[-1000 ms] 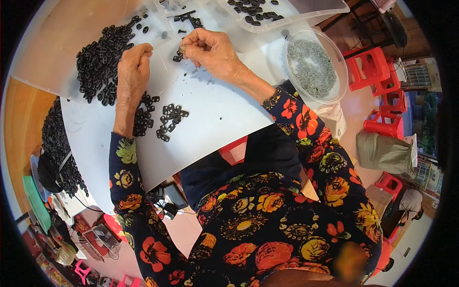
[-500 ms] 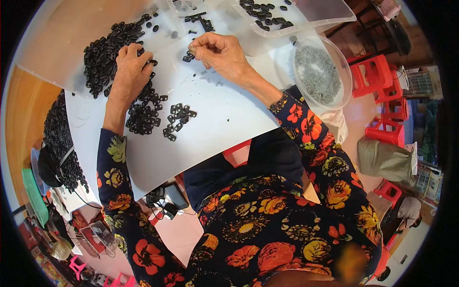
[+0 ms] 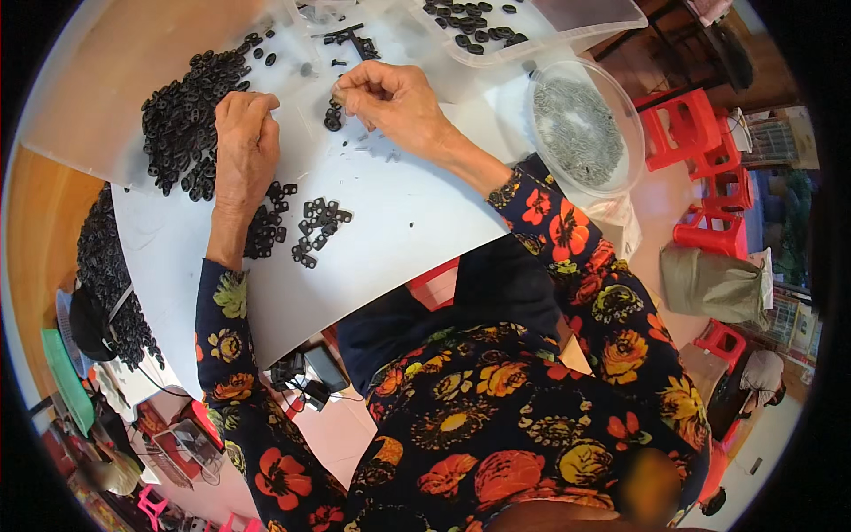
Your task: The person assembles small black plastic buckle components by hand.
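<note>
My left hand (image 3: 246,146) is closed beside the right edge of a big heap of small black oval parts (image 3: 182,124). Its fingertips are curled under, and whatever they hold is hidden. At the middle of the white table (image 3: 381,208), my right hand (image 3: 390,105) is pinched, thumb against fingers. A small thing may be between the tips, too small to name. Several black parts (image 3: 332,118) lie just below those fingertips. Partly under my left wrist is a pile of black squarish pieces with holes (image 3: 264,232), with a smaller group of such pieces (image 3: 319,229) to its right.
A round clear tub (image 3: 581,133) of thin silvery pieces stands at the right. Clear plastic trays (image 3: 97,106) border the far side, one holding black ovals (image 3: 474,27). More black parts (image 3: 106,275) lie at the far left. Red stools (image 3: 678,129) and a sack (image 3: 714,284) stand beyond.
The view has shifted a little, so the table sits slightly further left. My left hand has drawn off the heap toward the right and nearer me, its fingers closing. My right hand stays pinched.
</note>
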### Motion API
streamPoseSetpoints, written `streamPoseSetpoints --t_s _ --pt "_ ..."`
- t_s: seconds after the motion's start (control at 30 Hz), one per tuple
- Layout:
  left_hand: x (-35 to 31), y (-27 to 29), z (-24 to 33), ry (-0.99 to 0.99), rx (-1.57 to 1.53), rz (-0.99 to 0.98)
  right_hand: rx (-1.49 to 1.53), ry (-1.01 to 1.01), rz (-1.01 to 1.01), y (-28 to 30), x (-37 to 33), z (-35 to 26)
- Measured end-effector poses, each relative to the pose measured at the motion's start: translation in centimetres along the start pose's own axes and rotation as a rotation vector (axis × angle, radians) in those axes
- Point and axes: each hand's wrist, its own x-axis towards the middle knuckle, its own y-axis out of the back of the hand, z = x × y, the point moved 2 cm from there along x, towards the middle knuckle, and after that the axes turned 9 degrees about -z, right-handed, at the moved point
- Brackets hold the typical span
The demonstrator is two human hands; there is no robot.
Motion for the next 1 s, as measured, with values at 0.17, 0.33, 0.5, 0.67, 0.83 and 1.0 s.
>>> streamPoseSetpoints --t_s 0.17,0.33,0.5,0.67,0.83,1.0 --pt "0.7 -1.0 2.3 -0.005 -0.169 -0.082 0.059 0.013 0.042 0.4 0.4 0.7" --pt "0.7 -3.2 3.2 0.023 -0.114 -0.175 0.026 0.036 0.077 0.6 0.3 0.8" --pt "0.5 -3.5 3.5 0.085 -0.165 -0.195 -0.025 0.000 0.053 0.5 0.2 0.7" --pt "-0.3 -2.9 3.8 0.083 -0.273 -0.127 0.069 -0.016 -0.019 0.1 0.2 0.5" --pt "-1.7 -2.6 3.4 0.547 -1.033 -0.058 0.130 -0.042 -0.079 0.1 0.3 0.5" --pt "-1.8 -2.8 4.3 0.495 -1.108 0.057 0.186 -0.066 -0.120 -0.2 0.2 0.4"
